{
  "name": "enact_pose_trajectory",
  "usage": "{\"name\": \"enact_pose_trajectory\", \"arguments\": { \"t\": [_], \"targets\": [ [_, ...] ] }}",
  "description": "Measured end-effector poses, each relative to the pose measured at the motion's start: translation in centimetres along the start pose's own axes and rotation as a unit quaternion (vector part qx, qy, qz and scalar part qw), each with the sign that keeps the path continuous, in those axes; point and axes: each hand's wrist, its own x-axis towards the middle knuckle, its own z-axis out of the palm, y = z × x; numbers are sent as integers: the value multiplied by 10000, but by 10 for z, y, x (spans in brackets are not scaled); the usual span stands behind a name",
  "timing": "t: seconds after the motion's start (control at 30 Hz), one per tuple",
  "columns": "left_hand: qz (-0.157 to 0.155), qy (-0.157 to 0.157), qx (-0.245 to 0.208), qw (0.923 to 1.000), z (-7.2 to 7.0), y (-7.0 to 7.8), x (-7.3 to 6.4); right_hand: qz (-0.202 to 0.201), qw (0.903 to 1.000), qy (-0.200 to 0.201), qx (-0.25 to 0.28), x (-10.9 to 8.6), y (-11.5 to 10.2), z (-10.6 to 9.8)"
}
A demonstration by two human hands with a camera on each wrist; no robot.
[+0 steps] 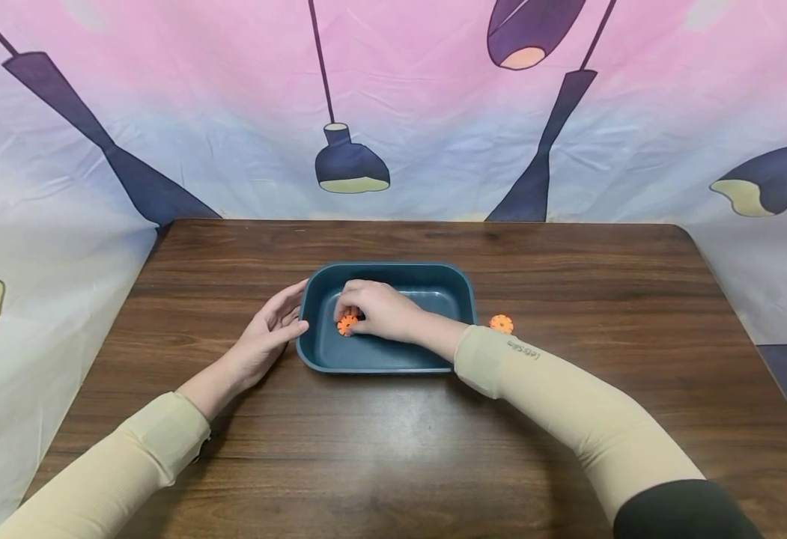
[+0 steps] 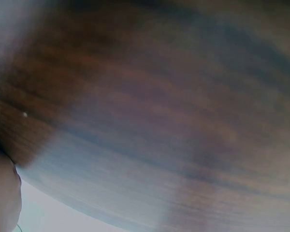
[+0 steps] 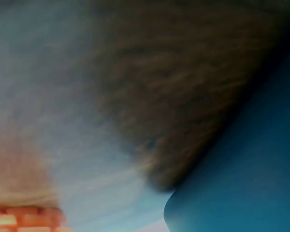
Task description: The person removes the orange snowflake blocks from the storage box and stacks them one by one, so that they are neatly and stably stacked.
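A dark teal rectangular basin [image 1: 383,369] stands mid-table in the head view. Inside it, near the left end, my right hand [image 1: 383,311] pinches an orange notched disc [image 1: 347,325] between thumb and curled fingers. Part of that disc is hidden by the fingers. My left hand [image 1: 268,333] holds the basin's left side, thumb at the rim and fingers along the outer wall. A second orange notched disc [image 1: 501,323] lies on the table just right of the basin, beside my right forearm. In the right wrist view, an orange toothed edge [image 3: 26,220] and the blue basin wall [image 3: 246,179] appear.
The brown wood-grain table [image 1: 393,449] extends around the basin on all sides. Behind it hangs a cloth [image 1: 420,150] printed with lamps. The left wrist view shows mostly blurred table surface [image 2: 135,106].
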Motion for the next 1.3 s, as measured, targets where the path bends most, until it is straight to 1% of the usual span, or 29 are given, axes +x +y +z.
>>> {"name": "enact_pose_trajectory", "arguments": {
  "t": [0.17,0.37,0.53,0.63,0.73,0.83,1.1,1.3],
  "targets": [
    [17,4,-12,10000,0,-1,0,-55,9998,-27,191,-4,1,-9],
    [72,11,-55,10000,0,-1,0,60,9983,-41,575,-13,5,-29],
    [137,14,-135,9998,0,-2,0,170,9955,159,923,-24,9,-48],
    [149,3,-146,9998,0,-2,1,217,9941,338,1010,-33,13,-59],
    [139,-5,-118,9998,0,-2,1,242,9929,510,1045,-44,17,-71],
    [120,-9,-78,9999,-1,-2,1,361,9911,627,1116,-57,22,-82],
    [117,-15,-55,9999,-2,-3,1,759,9829,919,1401,-98,40,-110],
    [154,-46,-39,9999,-2,-5,2,1157,9753,1017,1586,-130,57,-123]
  ]
}}
